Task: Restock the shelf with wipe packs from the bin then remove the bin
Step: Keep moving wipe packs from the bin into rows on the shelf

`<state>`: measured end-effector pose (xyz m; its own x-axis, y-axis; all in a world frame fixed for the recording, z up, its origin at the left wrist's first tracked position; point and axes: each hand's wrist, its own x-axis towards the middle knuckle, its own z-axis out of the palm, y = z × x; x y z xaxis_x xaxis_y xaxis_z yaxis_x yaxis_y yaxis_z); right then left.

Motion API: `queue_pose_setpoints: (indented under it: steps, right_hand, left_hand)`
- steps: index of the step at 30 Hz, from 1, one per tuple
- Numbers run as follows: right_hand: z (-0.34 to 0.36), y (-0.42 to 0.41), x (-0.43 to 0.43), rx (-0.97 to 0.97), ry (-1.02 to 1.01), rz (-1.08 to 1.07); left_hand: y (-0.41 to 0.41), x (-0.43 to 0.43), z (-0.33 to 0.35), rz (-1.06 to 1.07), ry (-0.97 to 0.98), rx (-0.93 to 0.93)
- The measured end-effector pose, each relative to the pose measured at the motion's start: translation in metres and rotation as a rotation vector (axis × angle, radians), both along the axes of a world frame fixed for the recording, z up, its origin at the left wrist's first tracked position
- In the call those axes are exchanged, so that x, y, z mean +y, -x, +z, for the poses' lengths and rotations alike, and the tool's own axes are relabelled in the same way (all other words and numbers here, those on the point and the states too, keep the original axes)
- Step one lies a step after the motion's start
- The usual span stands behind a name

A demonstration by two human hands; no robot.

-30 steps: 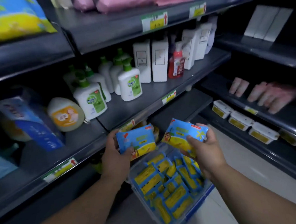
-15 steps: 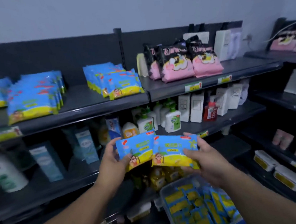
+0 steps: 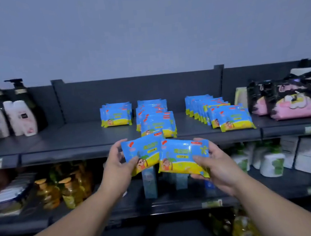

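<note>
Left hand (image 3: 117, 163) pinches the left wipe pack (image 3: 144, 151) by its left end, thumb on the front. Right hand (image 3: 216, 161) is clamped on the right end of the right wipe pack (image 3: 183, 157). Both packs hang in front of the shelf (image 3: 77, 138) edge, just below the middle row (image 3: 157, 125), with their inner corners overlapping. The bin is not in view.

Risks, as judged:
- The middle row already reaches the shelf lip. A pack added there may have no footing and could slide off.
- Pushing in hard could knock that row askew.
- The packs are soft and held by one end only, so they may sag or slip.
- With the corners overlapping, setting one pack down may drag the other.
- The left row (image 3: 115, 115) has bare shelf in front and looks the safer slot.
</note>
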<state>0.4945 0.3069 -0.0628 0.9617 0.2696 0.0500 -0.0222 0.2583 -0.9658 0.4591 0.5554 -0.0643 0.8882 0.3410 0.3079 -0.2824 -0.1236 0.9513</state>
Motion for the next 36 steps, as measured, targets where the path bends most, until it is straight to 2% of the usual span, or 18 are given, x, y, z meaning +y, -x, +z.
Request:
queue_pose_setpoints:
  steps: [5,12,18,27,36]
  right_hand:
    - [0.020,-0.014,0.099,-0.071,0.011,0.058]
    - [0.048,-0.043,0.179,-0.130,0.114,0.051]
    - [0.066,-0.089,0.210,-0.200,0.228,0.048]
    - [0.088,-0.173,0.235,-0.263,0.453,0.076]
    - [0.086,-0.210,0.272,-0.215,0.505,0.032]
  left_hand:
    - [-0.005,0.098,0.017,0.076,-0.065,-0.002]
    - [-0.039,0.174,0.032,0.127,-0.092,-0.015]
    - [-0.087,0.203,0.039,0.183,-0.133,0.027]
    - [-0.167,0.224,0.044,0.160,-0.261,0.172]
    - [-0.216,0.251,0.046,0.149,-0.474,0.197]
